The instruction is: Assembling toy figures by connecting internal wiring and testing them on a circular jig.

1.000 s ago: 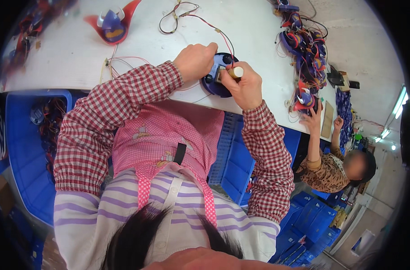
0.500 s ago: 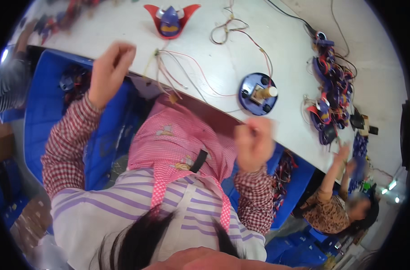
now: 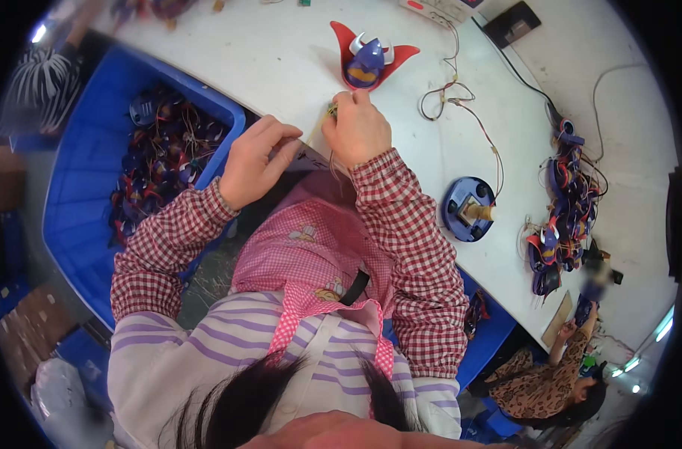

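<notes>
My right hand [image 3: 357,131] is closed over a bundle of thin wires [image 3: 332,161] at the table's front edge. A small greenish piece [image 3: 331,111] shows at its fingertips; the rest is hidden by the hand. Just to the left is my left hand [image 3: 260,159], thumb and forefinger brought close together; anything between them is too small to make out. Beyond my right hand stands a purple toy head [image 3: 366,63] with silver horns and a red collar. On the right lies a round purple base [image 3: 468,209] with a cream post and wires running from it.
A blue bin [image 3: 79,179] full of wired purple parts stands at my left, another blue bin [image 3: 491,322] at my right. More wired toy parts [image 3: 565,202] are heaped along the table's right side. Another person [image 3: 543,385] sits at the far right.
My right hand has moved up and left from beside the round base to the wire bundle. My left hand has come closer to it. The view has shifted, showing more of the left bin.
</notes>
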A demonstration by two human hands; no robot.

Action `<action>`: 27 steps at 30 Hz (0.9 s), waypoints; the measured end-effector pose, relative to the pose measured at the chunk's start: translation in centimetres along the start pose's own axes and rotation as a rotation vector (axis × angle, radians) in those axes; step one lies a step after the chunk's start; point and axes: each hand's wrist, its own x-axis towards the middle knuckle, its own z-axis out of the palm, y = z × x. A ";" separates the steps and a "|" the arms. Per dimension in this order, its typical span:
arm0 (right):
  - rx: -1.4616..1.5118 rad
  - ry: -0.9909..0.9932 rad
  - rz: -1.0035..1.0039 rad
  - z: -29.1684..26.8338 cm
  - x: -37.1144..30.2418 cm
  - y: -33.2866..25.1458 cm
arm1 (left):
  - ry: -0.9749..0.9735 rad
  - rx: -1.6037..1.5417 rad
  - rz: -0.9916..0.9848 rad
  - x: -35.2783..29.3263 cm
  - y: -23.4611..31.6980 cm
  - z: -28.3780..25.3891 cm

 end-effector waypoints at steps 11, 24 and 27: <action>0.273 -0.193 0.051 -0.9 2.0 1.0 | 0.182 -0.272 -0.319 -4.2 -4.3 6.8; 0.282 -0.100 0.046 0.2 2.3 1.4 | 0.041 -0.743 -0.405 -2.6 -6.3 9.4; 0.279 -0.093 0.055 0.4 2.4 1.7 | -0.072 -0.901 -0.477 -2.2 -4.6 8.6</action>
